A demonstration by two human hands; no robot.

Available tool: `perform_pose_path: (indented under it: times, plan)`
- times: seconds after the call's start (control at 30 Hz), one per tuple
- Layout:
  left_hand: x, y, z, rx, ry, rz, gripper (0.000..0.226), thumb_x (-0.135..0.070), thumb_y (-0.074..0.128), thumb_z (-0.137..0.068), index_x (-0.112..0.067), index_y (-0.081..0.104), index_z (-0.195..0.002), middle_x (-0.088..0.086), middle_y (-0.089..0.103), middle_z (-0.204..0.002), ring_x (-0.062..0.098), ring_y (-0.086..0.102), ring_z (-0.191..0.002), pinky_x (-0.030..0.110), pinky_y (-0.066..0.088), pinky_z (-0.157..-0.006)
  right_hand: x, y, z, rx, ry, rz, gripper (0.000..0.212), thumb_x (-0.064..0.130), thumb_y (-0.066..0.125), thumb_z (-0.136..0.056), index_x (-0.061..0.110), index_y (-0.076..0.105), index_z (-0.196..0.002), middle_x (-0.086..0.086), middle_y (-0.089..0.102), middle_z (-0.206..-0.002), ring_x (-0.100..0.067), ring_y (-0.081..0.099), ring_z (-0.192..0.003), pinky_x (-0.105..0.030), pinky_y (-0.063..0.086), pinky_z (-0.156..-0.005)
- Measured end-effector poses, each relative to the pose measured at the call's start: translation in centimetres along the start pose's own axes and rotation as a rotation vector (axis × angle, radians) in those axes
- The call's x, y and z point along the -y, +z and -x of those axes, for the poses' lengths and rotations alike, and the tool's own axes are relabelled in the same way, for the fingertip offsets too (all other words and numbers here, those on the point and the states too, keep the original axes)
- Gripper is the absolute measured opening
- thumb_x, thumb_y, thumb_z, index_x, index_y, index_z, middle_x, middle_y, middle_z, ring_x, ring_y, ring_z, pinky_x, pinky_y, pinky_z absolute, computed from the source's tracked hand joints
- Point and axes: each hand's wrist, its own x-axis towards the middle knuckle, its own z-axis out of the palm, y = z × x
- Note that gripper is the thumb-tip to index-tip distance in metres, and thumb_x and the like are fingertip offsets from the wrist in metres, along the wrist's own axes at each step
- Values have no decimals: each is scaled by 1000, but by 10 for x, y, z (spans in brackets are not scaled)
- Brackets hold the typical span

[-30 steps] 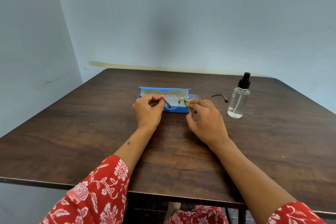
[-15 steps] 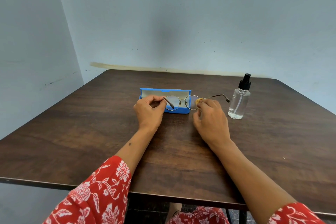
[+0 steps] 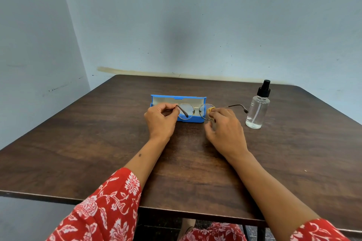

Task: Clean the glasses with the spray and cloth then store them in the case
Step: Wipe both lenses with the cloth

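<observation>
The left hand [image 3: 160,121] pinches the glasses [image 3: 194,110] at their left hinge, while the right hand [image 3: 225,129] pinches a yellow cloth [image 3: 210,110] on the right lens. The frame runs left to right between both hands, just in front of the open case [image 3: 188,119]; the spray [image 3: 257,107] stands nearer the right hand.

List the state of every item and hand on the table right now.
glasses: unfolded, held up in front of the case.
case: open, nothing seen inside.
cloth: bunched against the right lens.
spray bottle: upright, partly filled, untouched.
left hand: pinches the left temple.
right hand: pinches the cloth.
</observation>
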Motion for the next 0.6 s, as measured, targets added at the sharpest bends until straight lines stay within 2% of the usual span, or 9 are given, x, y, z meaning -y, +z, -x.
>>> perform_pose_path:
  times: [0.1,0.23,0.4,0.6]
  plan:
    - [0,0,0,-4,10,-6,6,-7,75,-76,-7,74,-82,-3,70,-77,5,66,-69,24,56,-73,1,0,0,9,-41,-5,22,7,60,-79,1,68,-99,-9,65,-104,-24,55,-101,-38,54,-70]
    - [0,0,0,1,6,-7,6,-7,75,-77,-6,74,-82,-4,70,-76,7,67,-71,24,56,-73,-2,0,-1,-5,39,35,21,7,57,-81,-1,66,-99,-11,63,-106,-26,53,-105,-37,52,-70]
    - [0,0,0,-12,-4,-5,4,-6,74,-77,-4,74,-81,1,71,-79,11,68,-73,27,57,-75,2,1,0,43,-77,4,21,8,59,-80,3,69,-98,-6,66,-103,-22,56,-99,-37,54,-69]
    - [0,-1,0,0,9,-12,6,-8,74,-78,-6,74,-84,-7,68,-76,3,66,-71,21,56,-72,-3,1,-1,18,37,55,22,7,55,-82,0,65,-101,-10,63,-108,-26,53,-104,-36,51,-69]
